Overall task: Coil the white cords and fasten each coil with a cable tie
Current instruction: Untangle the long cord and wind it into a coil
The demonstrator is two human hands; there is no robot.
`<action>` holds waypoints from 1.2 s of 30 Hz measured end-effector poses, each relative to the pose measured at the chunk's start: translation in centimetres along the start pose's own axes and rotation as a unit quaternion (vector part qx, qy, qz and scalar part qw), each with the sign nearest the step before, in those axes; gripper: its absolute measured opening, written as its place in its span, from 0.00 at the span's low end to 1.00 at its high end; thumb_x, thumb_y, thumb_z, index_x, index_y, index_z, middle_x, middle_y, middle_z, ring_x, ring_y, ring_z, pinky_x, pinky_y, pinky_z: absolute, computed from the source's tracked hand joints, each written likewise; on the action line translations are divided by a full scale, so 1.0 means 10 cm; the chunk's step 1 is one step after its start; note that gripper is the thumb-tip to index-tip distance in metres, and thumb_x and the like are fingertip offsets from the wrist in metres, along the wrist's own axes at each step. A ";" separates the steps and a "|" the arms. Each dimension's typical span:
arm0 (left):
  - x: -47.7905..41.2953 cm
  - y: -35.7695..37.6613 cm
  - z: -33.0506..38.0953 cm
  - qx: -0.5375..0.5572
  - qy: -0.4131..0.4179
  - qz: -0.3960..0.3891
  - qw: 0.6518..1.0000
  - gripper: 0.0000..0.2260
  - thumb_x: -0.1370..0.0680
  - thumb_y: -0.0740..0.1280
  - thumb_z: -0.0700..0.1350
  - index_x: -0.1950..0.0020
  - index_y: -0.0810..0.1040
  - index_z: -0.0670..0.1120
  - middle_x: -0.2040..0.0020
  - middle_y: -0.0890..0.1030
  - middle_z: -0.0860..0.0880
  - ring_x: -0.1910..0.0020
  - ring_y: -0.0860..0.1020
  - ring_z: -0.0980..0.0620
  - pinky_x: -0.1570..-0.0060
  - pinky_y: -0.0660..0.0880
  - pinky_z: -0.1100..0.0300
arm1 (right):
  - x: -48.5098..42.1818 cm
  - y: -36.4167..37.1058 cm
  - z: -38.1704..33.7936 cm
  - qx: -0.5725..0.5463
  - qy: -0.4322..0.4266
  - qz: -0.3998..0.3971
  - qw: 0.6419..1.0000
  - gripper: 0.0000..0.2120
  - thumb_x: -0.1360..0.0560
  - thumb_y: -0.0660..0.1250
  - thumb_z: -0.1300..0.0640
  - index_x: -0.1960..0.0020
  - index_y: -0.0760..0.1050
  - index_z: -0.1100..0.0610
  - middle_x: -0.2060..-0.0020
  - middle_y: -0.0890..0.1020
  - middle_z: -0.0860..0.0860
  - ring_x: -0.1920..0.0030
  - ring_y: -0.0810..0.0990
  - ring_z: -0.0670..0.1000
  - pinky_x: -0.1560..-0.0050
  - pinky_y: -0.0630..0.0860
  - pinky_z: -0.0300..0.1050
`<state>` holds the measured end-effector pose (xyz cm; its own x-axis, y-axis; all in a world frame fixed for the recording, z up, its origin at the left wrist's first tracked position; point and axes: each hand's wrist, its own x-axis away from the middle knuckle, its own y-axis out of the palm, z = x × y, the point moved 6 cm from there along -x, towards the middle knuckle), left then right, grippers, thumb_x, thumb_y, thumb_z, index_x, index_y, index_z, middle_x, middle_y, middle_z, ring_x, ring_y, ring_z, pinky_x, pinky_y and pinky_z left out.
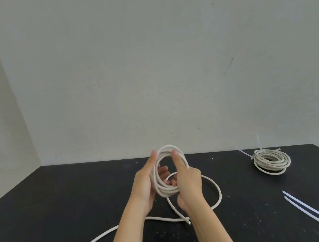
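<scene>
Both hands hold the half-wound coil (167, 191) upright: the left hand (145, 184) reaches its fingers through the ring, the right hand (189, 184) curls its fingers round the right side. The loose cord (218, 191) trails on the table (64, 198) below the coil, crossing itself, so drawing it in may snag or kink, and a slack grip could spill the springy turns.

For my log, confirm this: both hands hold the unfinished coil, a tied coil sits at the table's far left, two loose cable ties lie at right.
Not quite. The head view shows the tied coil at the table's far right, not left. The left hand and right hand do hold the unfinished coil; the cable ties lie at right.
</scene>
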<state>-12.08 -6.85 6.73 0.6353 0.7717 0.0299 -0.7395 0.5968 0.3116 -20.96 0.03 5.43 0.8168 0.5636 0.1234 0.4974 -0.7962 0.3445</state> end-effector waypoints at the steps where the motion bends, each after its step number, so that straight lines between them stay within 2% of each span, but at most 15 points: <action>1: 0.00 -0.03 0.02 -0.016 0.010 0.017 1.000 0.27 0.39 0.71 0.60 0.51 0.82 0.41 0.57 0.83 0.43 0.55 0.82 0.45 0.50 0.78 0.49 | 0.00 0.03 0.02 0.025 -0.001 -0.015 1.000 0.21 0.28 0.70 0.42 0.65 0.74 0.61 0.78 0.71 0.51 0.77 0.70 0.48 0.72 0.70 0.43; 4: 0.00 -0.10 0.01 -0.032 -0.002 0.052 0.998 0.19 0.39 0.76 0.51 0.59 0.81 0.38 0.69 0.79 0.45 0.70 0.77 0.48 0.65 0.78 0.54 | 0.01 0.06 0.03 0.076 -0.008 -0.047 0.996 0.23 0.28 0.69 0.42 0.62 0.78 0.63 0.79 0.73 0.50 0.76 0.74 0.49 0.70 0.73 0.42; 6: -0.01 -0.11 -0.03 0.004 -0.038 0.051 0.998 0.13 0.35 0.76 0.47 0.61 0.80 0.38 0.71 0.75 0.45 0.75 0.75 0.50 0.67 0.77 0.54 | 0.01 0.05 0.01 0.092 -0.013 -0.058 0.994 0.22 0.27 0.68 0.42 0.63 0.77 0.63 0.79 0.73 0.50 0.75 0.76 0.50 0.70 0.74 0.42; 9: -0.04 -0.16 -0.09 0.096 -0.079 0.045 0.991 0.14 0.33 0.74 0.50 0.61 0.76 0.41 0.73 0.69 0.49 0.76 0.69 0.52 0.65 0.75 0.54 | 0.01 0.04 -0.05 0.165 -0.065 -0.047 0.983 0.25 0.26 0.64 0.40 0.70 0.69 0.59 0.76 0.72 0.52 0.74 0.73 0.50 0.70 0.71 0.41; 11: -0.05 -0.15 -0.06 0.122 -0.064 0.045 0.989 0.16 0.35 0.72 0.54 0.62 0.74 0.42 0.76 0.65 0.51 0.78 0.64 0.55 0.74 0.70 0.60 | 0.05 0.02 -0.16 0.251 -0.151 -0.015 0.956 0.29 0.24 0.62 0.39 0.74 0.62 0.58 0.79 0.68 0.49 0.76 0.66 0.47 0.73 0.65 0.39; 13: -0.03 -0.12 -0.04 0.133 -0.038 0.071 0.988 0.16 0.35 0.72 0.54 0.63 0.74 0.43 0.76 0.61 0.51 0.80 0.59 0.56 0.80 0.63 0.64 | 0.08 0.03 -0.21 0.266 -0.186 -0.008 0.946 0.29 0.24 0.61 0.39 0.74 0.63 0.58 0.78 0.70 0.50 0.76 0.66 0.47 0.71 0.65 0.41; 14: -0.02 -0.11 -0.04 0.148 -0.025 0.097 0.984 0.15 0.33 0.72 0.54 0.64 0.73 0.43 0.75 0.60 0.51 0.81 0.58 0.57 0.82 0.61 0.65 | 0.09 0.05 -0.21 0.249 -0.167 -0.015 0.954 0.28 0.24 0.61 0.38 0.71 0.67 0.59 0.75 0.75 0.52 0.74 0.70 0.48 0.69 0.69 0.43; 16: 0.01 -0.09 -0.07 0.188 -0.001 0.154 0.970 0.15 0.28 0.71 0.51 0.64 0.72 0.42 0.74 0.60 0.51 0.81 0.58 0.57 0.82 0.60 0.66 | 0.09 0.09 -0.10 0.147 -0.067 -0.032 0.986 0.25 0.25 0.62 0.37 0.61 0.74 0.61 0.65 0.82 0.56 0.66 0.81 0.52 0.62 0.75 0.44; 18: 0.04 -0.08 -0.08 0.206 0.028 0.198 0.958 0.16 0.26 0.70 0.51 0.64 0.71 0.41 0.74 0.62 0.51 0.82 0.59 0.56 0.82 0.61 0.66 | 0.14 0.16 0.05 0.018 0.064 -0.055 0.996 0.24 0.27 0.65 0.37 0.52 0.76 0.58 0.58 0.83 0.56 0.57 0.83 0.55 0.53 0.78 0.49; 20: 0.06 -0.08 -0.10 0.194 0.056 0.220 0.954 0.16 0.26 0.70 0.53 0.64 0.71 0.42 0.75 0.62 0.51 0.81 0.60 0.56 0.80 0.61 0.65 | 0.19 0.20 0.10 -0.070 0.120 -0.064 0.988 0.21 0.28 0.67 0.39 0.50 0.75 0.58 0.58 0.81 0.55 0.55 0.82 0.55 0.49 0.78 0.53; 22: 0.07 -0.06 -0.10 0.181 0.071 0.215 0.957 0.17 0.25 0.68 0.53 0.64 0.71 0.42 0.76 0.62 0.51 0.80 0.61 0.56 0.79 0.62 0.63 | 0.19 0.17 0.09 -0.130 0.123 -0.046 0.983 0.17 0.27 0.69 0.43 0.53 0.75 0.58 0.60 0.80 0.55 0.57 0.81 0.55 0.51 0.78 0.53; 25: 0.08 0.03 -0.10 0.137 0.102 0.183 0.968 0.18 0.24 0.67 0.52 0.66 0.69 0.42 0.76 0.62 0.49 0.80 0.61 0.54 0.77 0.62 0.61 | 0.14 0.07 0.08 -0.160 0.095 0.023 0.982 0.19 0.28 0.70 0.44 0.57 0.76 0.61 0.64 0.78 0.55 0.63 0.80 0.54 0.54 0.78 0.53; 30: 0.16 0.16 -0.04 0.045 0.184 0.182 0.965 0.19 0.25 0.68 0.49 0.71 0.69 0.39 0.77 0.67 0.46 0.81 0.68 0.52 0.75 0.70 0.60 | 0.12 -0.10 0.07 -0.161 0.056 0.110 0.979 0.20 0.27 0.66 0.45 0.66 0.70 0.61 0.73 0.72 0.52 0.79 0.72 0.51 0.70 0.71 0.46; 33: 0.26 0.15 0.06 -0.065 0.281 0.219 0.932 0.19 0.26 0.67 0.51 0.72 0.71 0.41 0.79 0.72 0.51 0.79 0.71 0.58 0.74 0.69 0.67 | 0.10 -0.12 0.06 -0.129 0.002 0.141 0.981 0.23 0.27 0.62 0.42 0.72 0.67 0.58 0.76 0.70 0.52 0.73 0.73 0.55 0.66 0.71 0.50; 36: 0.28 0.12 0.13 -0.117 0.323 0.237 0.909 0.19 0.27 0.63 0.57 0.71 0.74 0.43 0.76 0.75 0.51 0.75 0.74 0.58 0.73 0.69 0.70 | 0.11 -0.13 -0.01 -0.093 -0.061 0.154 0.982 0.24 0.25 0.62 0.44 0.73 0.63 0.59 0.76 0.67 0.53 0.73 0.69 0.53 0.67 0.69 0.49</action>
<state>-10.87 -4.26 8.37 0.0265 0.8772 -0.4793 -0.9710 0.1365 0.1962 -20.73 1.70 5.20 0.9549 0.2622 0.1392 0.1681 -0.8643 0.4741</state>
